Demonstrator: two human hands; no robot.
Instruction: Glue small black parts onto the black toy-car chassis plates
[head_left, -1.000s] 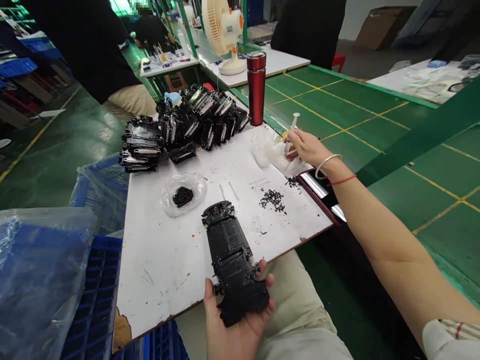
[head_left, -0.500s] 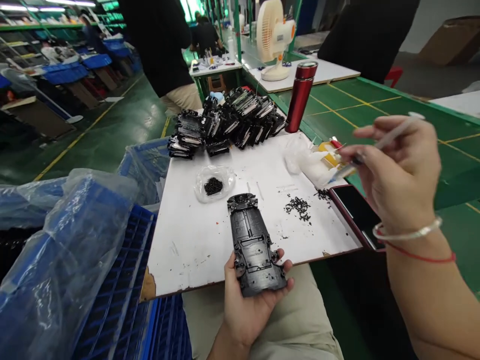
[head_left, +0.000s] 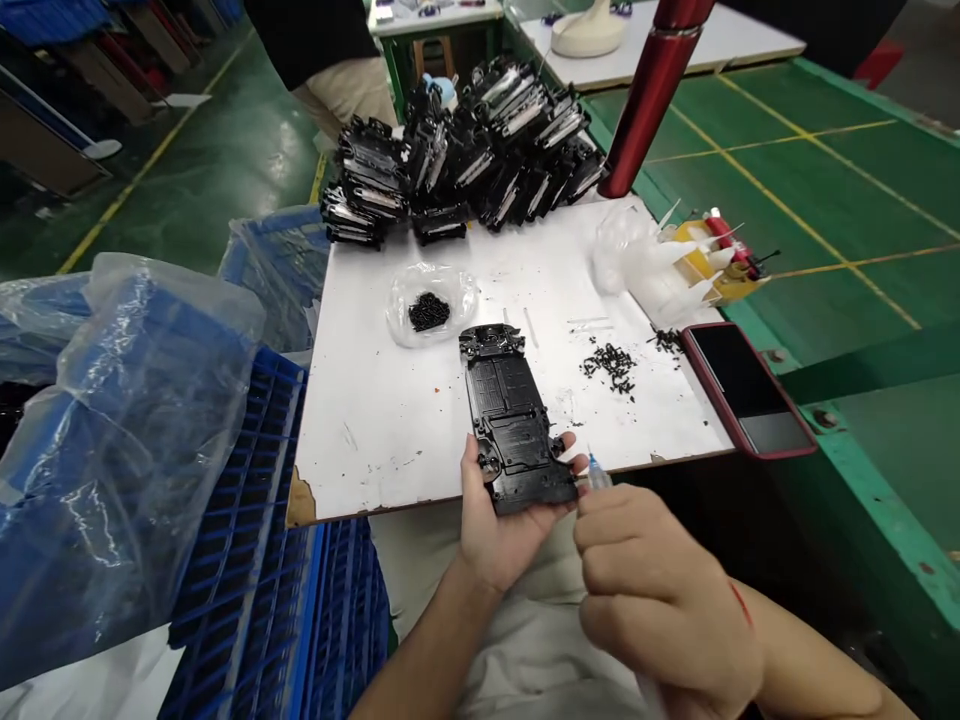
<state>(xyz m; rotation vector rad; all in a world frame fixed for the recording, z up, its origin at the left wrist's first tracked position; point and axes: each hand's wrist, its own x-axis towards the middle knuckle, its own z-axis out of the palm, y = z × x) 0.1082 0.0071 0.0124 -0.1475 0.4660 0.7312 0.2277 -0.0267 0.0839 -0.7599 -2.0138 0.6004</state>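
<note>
My left hand (head_left: 499, 525) grips the near end of a long black plastic chassis (head_left: 511, 412), whose far end lies on the white board (head_left: 390, 420). My right hand (head_left: 660, 595) is closed around a small syringe (head_left: 598, 472). Its tip points at the chassis's near right corner, beside my left fingertips. Loose black screws (head_left: 611, 365) lie scattered on the board to the right. More screws sit in a clear bag (head_left: 429, 310) behind the chassis.
A heap of black chassis parts (head_left: 457, 165) fills the board's far edge, beside a red flask (head_left: 649, 95). A phone (head_left: 746, 385) lies at the board's right edge, with a yellow holder of tools (head_left: 712, 260) behind it. Blue crates in plastic (head_left: 112, 450) stand left. A person (head_left: 322, 50) stands behind.
My right hand came down from the right with the syringe and now sits by the chassis's near corner. The view tilted downward. My left hand kept hold of the chassis.
</note>
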